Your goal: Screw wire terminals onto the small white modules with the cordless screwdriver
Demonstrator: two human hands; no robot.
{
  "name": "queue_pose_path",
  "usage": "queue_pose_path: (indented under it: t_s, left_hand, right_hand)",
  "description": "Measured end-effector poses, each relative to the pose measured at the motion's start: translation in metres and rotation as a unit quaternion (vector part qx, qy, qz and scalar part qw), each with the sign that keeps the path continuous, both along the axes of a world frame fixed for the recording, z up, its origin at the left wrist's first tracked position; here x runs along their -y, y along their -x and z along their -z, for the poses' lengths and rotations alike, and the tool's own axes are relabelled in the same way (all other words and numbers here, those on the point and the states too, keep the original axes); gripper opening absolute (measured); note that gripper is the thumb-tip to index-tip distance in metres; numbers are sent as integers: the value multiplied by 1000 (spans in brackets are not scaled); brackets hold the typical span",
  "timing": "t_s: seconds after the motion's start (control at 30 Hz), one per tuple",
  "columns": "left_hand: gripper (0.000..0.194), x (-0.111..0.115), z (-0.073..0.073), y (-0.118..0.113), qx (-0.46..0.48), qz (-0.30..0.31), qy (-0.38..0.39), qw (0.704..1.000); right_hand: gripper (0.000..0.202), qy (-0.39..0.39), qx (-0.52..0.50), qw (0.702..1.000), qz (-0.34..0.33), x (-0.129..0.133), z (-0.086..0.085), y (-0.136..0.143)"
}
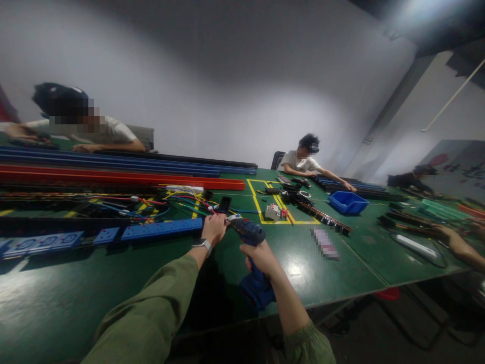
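Observation:
In my right hand (263, 259) is a blue cordless drill (252, 231), its grip wrapped by my fingers and its nose pointing left. The bit end meets a small pale part by the fingertips of my left hand (214, 227), which is closed at the right end of a long blue socket strip (162, 229). What those fingers grip is hidden. Just beyond them a black end piece (223, 204) tilts upward. Red, yellow and blue wires (182, 199) run loosely behind the strip.
Long red channels (212, 183) and blue channels (189, 165) lie behind the wires. Right of my hands are a breaker block (272, 212), red-handled pliers (285, 214), a blue bin (347, 202) and a blurred pink card-like item (325, 243). Other people work around the green table (299, 283).

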State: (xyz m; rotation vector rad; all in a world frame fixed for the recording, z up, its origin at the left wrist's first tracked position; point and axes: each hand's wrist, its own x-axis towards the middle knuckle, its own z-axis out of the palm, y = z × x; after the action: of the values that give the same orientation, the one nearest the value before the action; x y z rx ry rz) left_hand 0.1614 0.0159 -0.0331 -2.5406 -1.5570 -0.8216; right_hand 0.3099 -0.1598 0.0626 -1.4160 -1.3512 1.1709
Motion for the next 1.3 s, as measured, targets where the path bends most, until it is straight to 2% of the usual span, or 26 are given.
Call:
queue_pose_path:
  t_s: [0.33,0.73,0.93,1.13,1.3]
  left_hand:
    - [25,0,0,0,-10,-6,8,1000]
    - [26,-1,2,0,-1,-2,4,1000]
    - [27,0,1,0,2,-3,5,1000]
    - [27,-1,3,0,8,3,-5,1000]
    - [25,-3,5,0,5,2,-7,1000]
  right_hand:
    - [24,4,7,1000,2,0,1,0]
    - [35,-4,2,1000,-5,0,1,-1]
    - [26,2,12,1000,5,1,1,0]
    - [32,0,8,1000,-6,0,3,-1]
    - [30,5,9,1000,-4,-1,5,-2]
